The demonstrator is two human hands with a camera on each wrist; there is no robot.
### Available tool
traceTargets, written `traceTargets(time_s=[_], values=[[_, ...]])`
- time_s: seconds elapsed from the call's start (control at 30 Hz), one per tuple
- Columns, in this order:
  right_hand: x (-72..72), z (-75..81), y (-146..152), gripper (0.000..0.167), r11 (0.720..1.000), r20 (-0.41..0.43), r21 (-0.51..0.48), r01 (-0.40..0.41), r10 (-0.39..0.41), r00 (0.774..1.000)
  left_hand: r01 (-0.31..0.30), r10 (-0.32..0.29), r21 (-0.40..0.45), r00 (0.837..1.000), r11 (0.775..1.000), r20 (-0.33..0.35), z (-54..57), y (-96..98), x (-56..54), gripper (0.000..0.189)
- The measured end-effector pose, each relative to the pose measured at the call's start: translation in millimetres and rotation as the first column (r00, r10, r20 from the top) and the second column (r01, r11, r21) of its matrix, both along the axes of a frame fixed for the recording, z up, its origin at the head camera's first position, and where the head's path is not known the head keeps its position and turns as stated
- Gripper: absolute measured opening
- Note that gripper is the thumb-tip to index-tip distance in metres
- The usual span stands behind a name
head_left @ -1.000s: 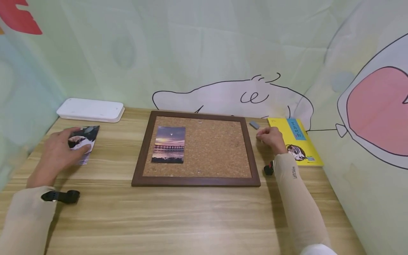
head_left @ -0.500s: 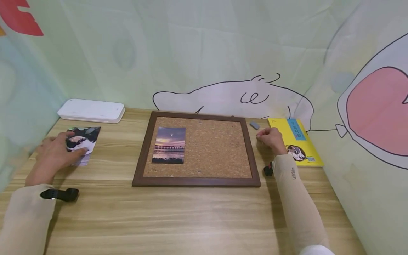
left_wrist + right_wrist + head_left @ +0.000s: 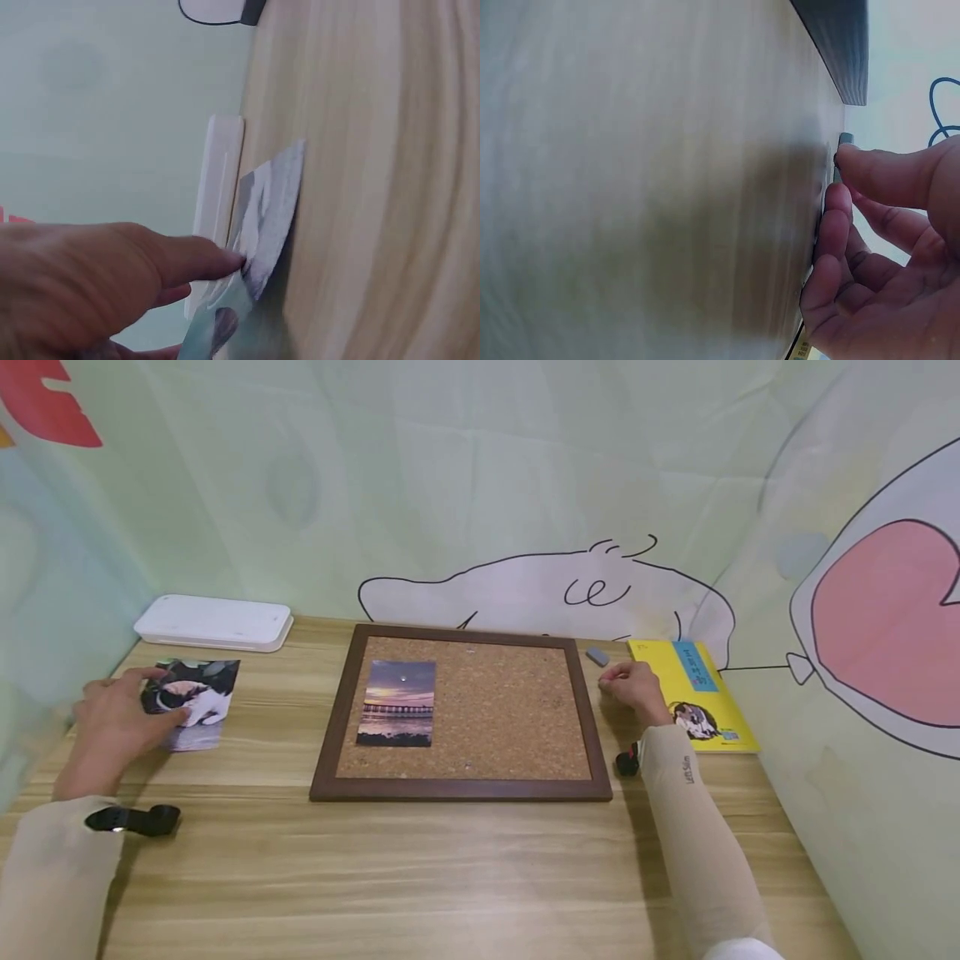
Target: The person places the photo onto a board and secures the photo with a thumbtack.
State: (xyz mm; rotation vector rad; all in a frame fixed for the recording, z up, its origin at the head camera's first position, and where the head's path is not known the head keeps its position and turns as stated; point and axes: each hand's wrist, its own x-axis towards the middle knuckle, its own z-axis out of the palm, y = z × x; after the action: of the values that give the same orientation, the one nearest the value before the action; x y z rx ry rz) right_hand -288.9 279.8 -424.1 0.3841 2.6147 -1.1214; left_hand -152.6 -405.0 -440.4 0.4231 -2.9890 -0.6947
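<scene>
On the left, my left hand [image 3: 112, 718] pinches a photo print [image 3: 206, 706] of a black-and-white furry animal. The left wrist view shows the thumb [image 3: 202, 259] on the print [image 3: 274, 217], which bends upward from the table. A brown-framed cork board [image 3: 517, 718] lies in the middle, bearing a sunset pier photo [image 3: 397, 710] held by a small pushpin [image 3: 403, 678]. Right of the board, my right hand [image 3: 633, 687] is bent, thumb and fingertips close together just above the table. Whether something tiny sits between the right fingertips is hidden.
Behind the left hand lies a flat white case [image 3: 213, 622]. A small grey block [image 3: 597, 657] rests beyond the right fingertips. A yellow book [image 3: 660, 668] lies under and beside the right wrist. A printed fabric wall [image 3: 450, 485] bounds the table behind.
My left hand has shifted slightly left over the photo print, so more of the print shows. The right hand stays almost in place.
</scene>
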Motion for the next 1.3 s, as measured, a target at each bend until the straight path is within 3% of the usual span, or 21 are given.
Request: traceTargets(time_s=[0.23,0.53,0.7,0.87,1.07,1.3], values=[[1.1,0.2,0.6,0.028,1.000,-0.012,-0.027,0.010,-0.010,1.000,-0.011,0.007,0.114,0.999,0.993,0.033,5.6,-9.9,-1.0,0.059],[3.9,0.5,-2.8,0.026,0.999,-0.012,-0.038,0.036,-0.036,0.999,-0.099,0.091,0.301,0.995,0.948,0.041,9.6,-3.6,-0.8,0.062],[5.4,1.7,-2.7,0.027,0.999,-0.029,-0.029,0.028,-0.029,0.999,-0.088,0.083,0.365,0.996,0.927,0.029,16.0,5.0,-2.5,0.063],[7.3,2.2,-2.4,0.024,0.999,-0.054,-0.033,0.023,-0.024,0.998,-0.065,0.071,0.362,0.997,0.930,-0.004,23.6,19.0,-6.3,0.062],[7.2,1.5,-2.6,0.024,0.999,-0.085,-0.038,-0.005,0.002,0.996,-0.012,0.010,0.389,1.000,0.921,0.006,31.1,33.2,-11.4,0.064],[10.3,0.8,-2.1,0.025,0.997,-0.085,-0.075,-0.003,-0.003,0.996,0.047,-0.048,0.429,0.999,0.902,-0.010,31.6,49.1,-17.7,0.065]])
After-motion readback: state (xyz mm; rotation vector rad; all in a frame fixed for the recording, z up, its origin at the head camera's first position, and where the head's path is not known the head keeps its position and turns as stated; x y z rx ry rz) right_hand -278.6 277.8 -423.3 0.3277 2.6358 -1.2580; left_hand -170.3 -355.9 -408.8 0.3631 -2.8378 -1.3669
